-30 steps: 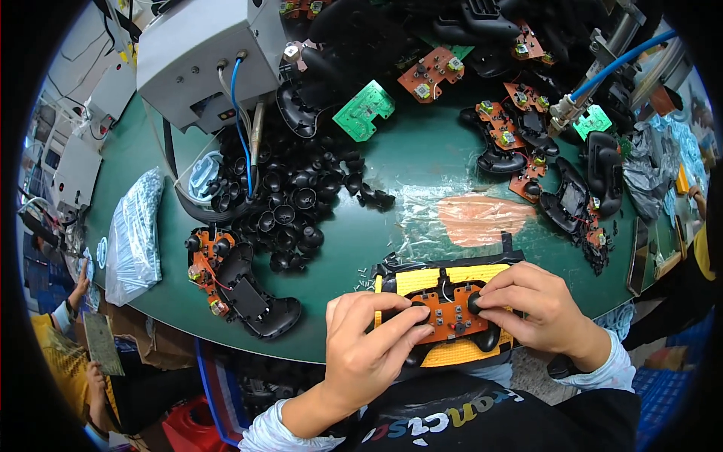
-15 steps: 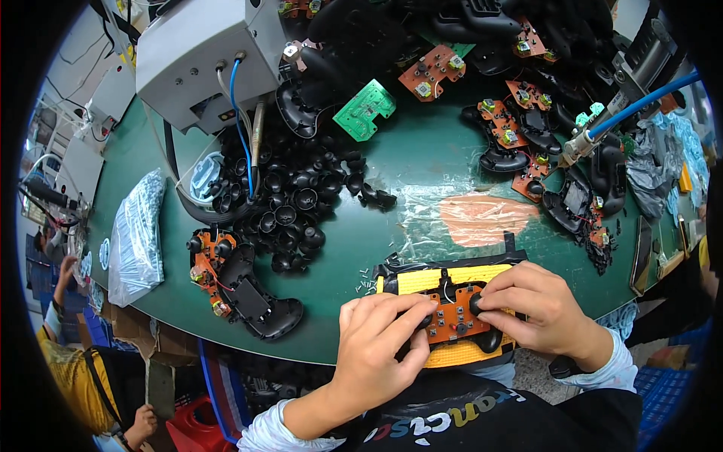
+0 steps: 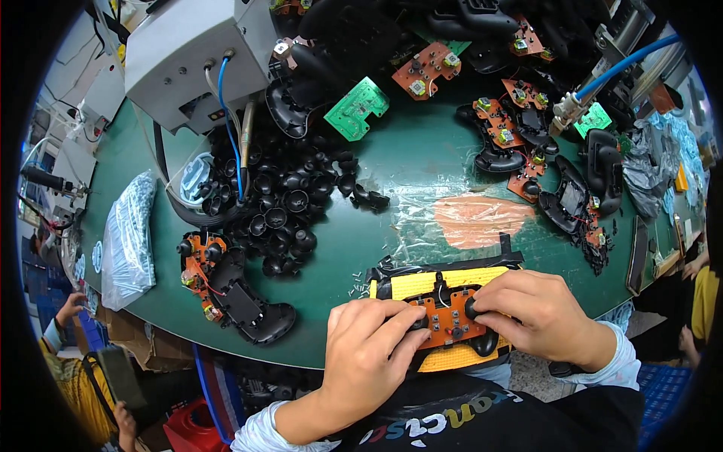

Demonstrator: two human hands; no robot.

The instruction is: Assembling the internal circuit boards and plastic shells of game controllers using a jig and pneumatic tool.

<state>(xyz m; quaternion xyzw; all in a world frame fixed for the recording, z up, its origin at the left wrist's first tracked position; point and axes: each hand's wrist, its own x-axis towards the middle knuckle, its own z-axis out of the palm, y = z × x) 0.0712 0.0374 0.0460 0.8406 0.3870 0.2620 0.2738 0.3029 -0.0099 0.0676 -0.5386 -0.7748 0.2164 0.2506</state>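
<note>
A game controller half with an orange circuit board [image 3: 454, 325] lies on a yellow ribbed pad [image 3: 403, 282] at the table's near edge. Over the board's left end, my left hand [image 3: 367, 358] is closed, thumb and fingers pinching a black thumbstick cap [image 3: 419, 322]. My right hand [image 3: 538, 313] pinches another black thumbstick cap [image 3: 471, 307] at the right end. Both caps sit at the board's surface; whether they are fully seated I cannot tell. A white wire [image 3: 441, 296] loops above the board's top middle. One black grip [image 3: 484, 343] shows below my right fingers.
Beyond my left hand lie a heap of black caps [image 3: 275, 217] and an opened controller [image 3: 252, 305]. A grey machine box [image 3: 197, 64] stands far left. Controller parts [image 3: 497, 135] crowd the far right, below a hanging tool with a blue hose [image 3: 629, 64]. Small screws [image 3: 360, 288] lie beside the pad.
Both hands keep their pinch on the caps with barely any movement. The whole view has shifted slightly, and the hanging tool's tip appears higher.
</note>
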